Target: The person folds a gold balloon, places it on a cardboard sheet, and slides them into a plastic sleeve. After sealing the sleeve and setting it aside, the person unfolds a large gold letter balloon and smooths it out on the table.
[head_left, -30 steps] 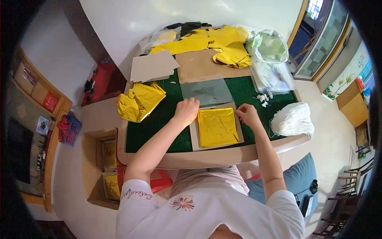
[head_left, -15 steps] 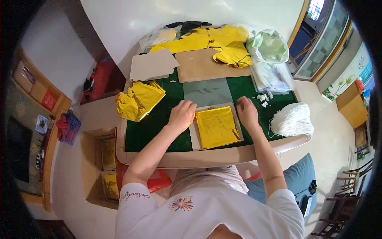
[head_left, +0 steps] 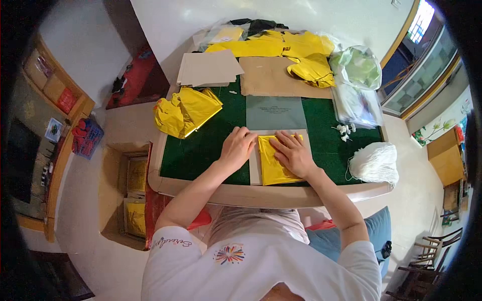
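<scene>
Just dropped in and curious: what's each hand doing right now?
Left hand: curled beside the yellow packet; any grip can't be told.
Right hand: open, laid over that packet.

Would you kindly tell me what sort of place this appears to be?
It is probably a room at home, doubling as a small workspace: the blue cushion and wooden chairs look domestic, while the green-topped table bears a flat yellow packet under the person's right hand.
</scene>
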Available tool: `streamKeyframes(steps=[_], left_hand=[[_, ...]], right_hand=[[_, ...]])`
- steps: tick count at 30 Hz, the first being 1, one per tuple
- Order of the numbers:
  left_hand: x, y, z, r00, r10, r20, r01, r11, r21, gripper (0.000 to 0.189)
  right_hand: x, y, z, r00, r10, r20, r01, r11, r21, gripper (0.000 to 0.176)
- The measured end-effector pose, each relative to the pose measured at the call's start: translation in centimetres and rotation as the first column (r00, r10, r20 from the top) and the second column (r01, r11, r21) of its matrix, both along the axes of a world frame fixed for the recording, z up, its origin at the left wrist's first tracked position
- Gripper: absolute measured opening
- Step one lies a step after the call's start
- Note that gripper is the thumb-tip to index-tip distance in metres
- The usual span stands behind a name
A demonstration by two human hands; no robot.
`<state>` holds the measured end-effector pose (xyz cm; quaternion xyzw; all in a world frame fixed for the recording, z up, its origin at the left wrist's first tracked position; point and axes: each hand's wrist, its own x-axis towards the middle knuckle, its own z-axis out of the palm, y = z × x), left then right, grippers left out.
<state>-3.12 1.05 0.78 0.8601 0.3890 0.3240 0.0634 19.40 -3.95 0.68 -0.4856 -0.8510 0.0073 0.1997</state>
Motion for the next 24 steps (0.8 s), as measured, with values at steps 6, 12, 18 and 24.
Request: streamKeyframes(steps=[6, 12, 18, 24], left_hand=[[0.7, 1.4, -0.3, 1.000, 0.024, -0.018, -0.025, 0.998, -0.058, 0.014], [1.4, 1.8, 0.1, 0.997, -0.016, -0.074, 0.017, 1.000, 0.020, 0.007], [1.4, 1.6, -0.5, 0.995, 0.098, -0.027, -0.101, 0.975, -0.196, 0.009], [1.1, -0.9, 0.0, 0.988, 0.149, -0.038, -0.153, 0.955, -0.254, 0.008]], right_hand=[[-0.1, 0.0, -0.3, 1.000, -0.010, 0.012, 0.010, 1.000, -0.016, 0.044], [-0.2, -0.1, -0.1, 1.000, -0.017, 0.023, 0.018, 1.000, -0.023, 0.044], [-0.2, -0.1, -0.4, 1.000, -0.013, -0.008, 0.013, 1.000, -0.021, 0.043], [-0.3, -0.2, -0.1, 1.000, -0.005, 0.006, 0.005, 0.999, -0.032, 0.044]])
